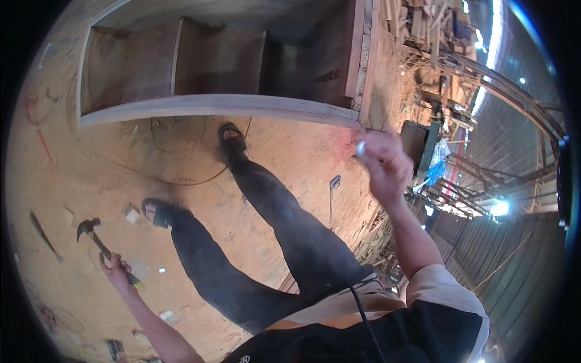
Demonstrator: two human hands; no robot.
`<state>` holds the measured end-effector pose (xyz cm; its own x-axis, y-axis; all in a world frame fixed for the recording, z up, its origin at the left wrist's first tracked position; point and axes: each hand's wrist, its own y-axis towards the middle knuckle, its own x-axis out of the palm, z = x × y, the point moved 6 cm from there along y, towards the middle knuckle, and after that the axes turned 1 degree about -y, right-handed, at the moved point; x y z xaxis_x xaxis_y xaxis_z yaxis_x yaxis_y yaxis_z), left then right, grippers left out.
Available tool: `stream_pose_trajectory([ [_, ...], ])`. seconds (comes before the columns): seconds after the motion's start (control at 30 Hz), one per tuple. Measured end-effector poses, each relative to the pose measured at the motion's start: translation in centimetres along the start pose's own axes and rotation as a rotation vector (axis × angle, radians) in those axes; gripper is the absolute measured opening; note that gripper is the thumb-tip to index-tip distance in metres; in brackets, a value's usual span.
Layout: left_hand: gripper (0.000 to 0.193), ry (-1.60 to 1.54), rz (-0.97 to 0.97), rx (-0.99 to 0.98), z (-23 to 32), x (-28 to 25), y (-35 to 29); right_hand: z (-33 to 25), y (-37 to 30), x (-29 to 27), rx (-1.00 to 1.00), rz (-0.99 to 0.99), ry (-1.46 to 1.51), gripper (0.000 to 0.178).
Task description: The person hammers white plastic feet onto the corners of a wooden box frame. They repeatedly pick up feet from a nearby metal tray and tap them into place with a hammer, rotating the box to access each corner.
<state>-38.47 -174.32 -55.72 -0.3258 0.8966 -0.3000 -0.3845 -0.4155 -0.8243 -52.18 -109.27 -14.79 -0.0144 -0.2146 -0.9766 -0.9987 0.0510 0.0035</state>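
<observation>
My left hand is wrapped round the handle of a claw hammer, held out low at the left with its metal head pointing away from me. Up at the right, my right hand is raised close to the near right corner of a wooden cabinet. Its fingers are curled in, and a small whitish spot shows at the fingertips. Blur hides what that spot is. The cabinet lies with its open side up, and dividers split its inside into compartments.
My sandalled feet stand on a dusty floor beside the cabinet. A cable runs across it. A dark flat strip and a small pale block lie at the left. Piled wood scraps fill the far right.
</observation>
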Motion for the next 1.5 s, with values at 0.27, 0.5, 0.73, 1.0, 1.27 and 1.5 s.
stream_pose_trajectory([
  [0.27, 0.047, -0.451, -0.212, -0.010, 4.0, 10.1, -33.7, 7.0, 8.1, 1.7, -0.276, -0.181, 0.366, 0.013],
  [0.5, 0.044, -0.459, -0.291, 0.009, 5.5, 19.6, -37.7, 8.3, 8.2, 2.2, -0.531, -0.154, 0.295, 0.010],
  [0.73, 0.047, -0.404, -0.267, 0.014, 2.2, 20.4, -40.1, 8.7, 7.9, 3.4, -0.562, -0.173, 0.334, 0.012],
  [1.0, 0.046, -0.238, -0.201, -0.003, 0.1, 19.2, -41.3, 7.9, 8.1, 3.6, -0.689, -0.168, 0.369, 0.015],
  [1.27, 0.050, -0.233, -0.190, 0.050, 1.4, 20.6, -42.9, 7.6, 8.0, 2.5, -0.757, -0.166, 0.371, 0.017],
  [1.5, 0.052, -0.273, -0.249, 0.180, 4.1, 24.1, -44.2, 7.2, 8.0, 2.2, -0.840, -0.186, 0.426, 0.018],
])
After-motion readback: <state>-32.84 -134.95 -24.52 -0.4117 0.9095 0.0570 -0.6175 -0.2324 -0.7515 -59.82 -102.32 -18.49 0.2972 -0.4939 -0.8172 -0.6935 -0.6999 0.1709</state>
